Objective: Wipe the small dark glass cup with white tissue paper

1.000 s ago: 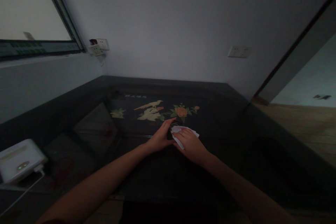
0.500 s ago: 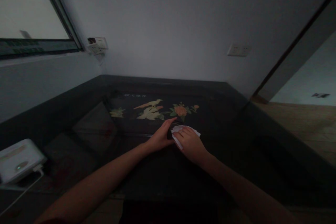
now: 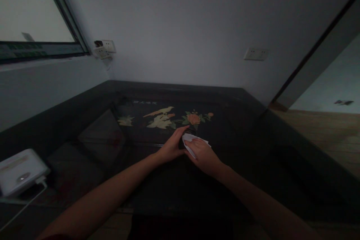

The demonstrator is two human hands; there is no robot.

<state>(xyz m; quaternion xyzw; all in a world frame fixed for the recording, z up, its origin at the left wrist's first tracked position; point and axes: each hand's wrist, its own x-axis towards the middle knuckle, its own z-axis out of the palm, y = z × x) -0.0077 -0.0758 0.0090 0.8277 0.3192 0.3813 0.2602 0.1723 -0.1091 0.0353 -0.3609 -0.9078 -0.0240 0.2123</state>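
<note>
Under my right hand (image 3: 204, 155) is a crumpled white tissue or thin cloth (image 3: 188, 138), gripped with the fingers bent over it. My left hand (image 3: 171, 148) lies just to the left, thumb and fingers curved around something dark. That dark thing barely stands out against the black tabletop, and I cannot make out what it is. The tissue presses close to it, between the two hands. Just beyond them, the dark surface bears a picture of birds and an orange flower (image 3: 193, 119) with green leaves.
A white box-shaped device (image 3: 24, 170) with a cable plugged in stands at the table's left side. The dark glossy table (image 3: 174, 191) meets a pale wall. Wall sockets (image 3: 256, 54) sit above it at right, others at left near a window. Tan flooring shows at right.
My right hand has shifted slightly left and toward my left hand, and the tissue is folded a little differently under its fingers. My left hand has hardly moved.
</note>
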